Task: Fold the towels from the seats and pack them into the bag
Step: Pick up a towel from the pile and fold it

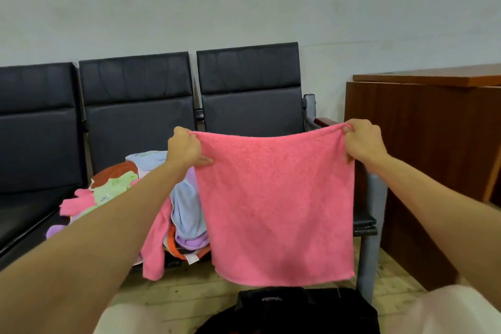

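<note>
Nearest to us, a black bag [292, 312] is sitting on the wooden floor [189, 287] between our knees, its top just under the hanging edge of the pink towel [276, 206]. We are seeing some small white lettering on the bag, too blurred to read.

Above it we are holding the pink towel up in the air, spread flat and hanging straight down. Our left hand [184, 148] is pinching the top left corner, grip closed on the cloth with the thumb in front. Our right hand [363, 141] is pinching the top right corner the same way, grip closed on the cloth. The top edge is sagging slightly between both hands.

Behind the towel, a pile of towels [119, 192] is lying on the middle seat of the black seats [135, 106]: red, light green, pink, light blue, purple, all crumpled together. One long pink piece [156, 241] is hanging off the front edge of the seat toward the floor.

To the right, a brown wooden cabinet [433, 144] is standing beside the seat row. Farthest back, a pale wall [244, 3] is running behind everything.
</note>
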Available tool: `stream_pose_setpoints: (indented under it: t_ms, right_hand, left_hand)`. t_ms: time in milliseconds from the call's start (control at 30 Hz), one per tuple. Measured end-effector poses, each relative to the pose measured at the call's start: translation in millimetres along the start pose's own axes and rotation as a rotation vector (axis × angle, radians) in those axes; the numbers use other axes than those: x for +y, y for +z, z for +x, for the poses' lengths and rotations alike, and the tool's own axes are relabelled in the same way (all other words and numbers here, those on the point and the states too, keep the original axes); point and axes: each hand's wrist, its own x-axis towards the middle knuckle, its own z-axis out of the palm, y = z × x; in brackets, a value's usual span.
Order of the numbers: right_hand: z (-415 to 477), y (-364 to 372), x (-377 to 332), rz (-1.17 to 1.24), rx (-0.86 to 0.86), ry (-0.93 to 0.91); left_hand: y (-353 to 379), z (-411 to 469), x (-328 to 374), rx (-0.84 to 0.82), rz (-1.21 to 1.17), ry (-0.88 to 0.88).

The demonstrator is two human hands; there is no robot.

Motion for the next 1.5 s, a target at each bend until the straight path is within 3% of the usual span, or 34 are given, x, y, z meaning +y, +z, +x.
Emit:
stream_pose_setpoints:
  t_ms: [100,300,400,500,633,733,800,933,1033,1167,1300,1400,1500]
  right_hand:
    - [22.0,6.0,-1.2,0.062,-0.088,0.033]
    - [75.5,43.2,16.0,0.228,-0.02,0.006]
    - [67.8,68.0,34.6,0.141,-0.008,-0.077]
    - [33.4,97.7,75.8,0.001,-0.158,-0.061]
    - [-10.0,124.0,129.0,-0.225,-0.461,-0.076]
    - [-25.1,134.2,149.6,-0.356,-0.564,-0.134]
    - [-25.2,139.8,157.9,-0.364,-0.562,-0.166]
    - [-15.9,154.0,167.5,-0.364,-0.56,-0.187]
    - [-9.1,161.8,170.1,-0.321,-0.558,-0.126]
    - [-5.8,158.8,162.1,-0.203,-0.335,-0.03]
    - [-9.1,146.6,153.6,-0.096,-0.228,-0.006]
    - [-11.3,135.3,151.5,-0.065,-0.221,-0.037]
    - [-17.0,124.5,153.6,-0.117,-0.277,-0.063]
  left_hand:
    - [10.8,27.1,-2.3,-0.037,-0.058,-0.013]
    - [45.9,118.0,-52.3,-0.063,-0.074,0.033]
    - [61.7,84.7,-53.3,-0.028,-0.028,0.01]
    - [83.5,46.6,-92.4,-0.028,0.142,0.05]
    - [101.3,3.1,-164.2,-0.276,0.279,0.063]
    - [102.5,-13.0,-198.6,-0.496,0.396,0.198]
    - [99.6,-11.1,-212.0,-0.587,0.433,0.249]
    - [102.5,-1.8,-222.0,-0.606,0.45,0.295]
    - [109.0,3.7,-221.4,-0.54,0.332,0.256]
    - [105.0,7.8,-212.8,-0.389,0.142,0.255]
    - [84.9,12.1,-213.7,-0.329,0.041,0.259]
    - [71.2,8.1,-206.9,-0.343,0.031,0.241]
    - [61.3,-0.4,-203.3,-0.458,0.117,0.245]
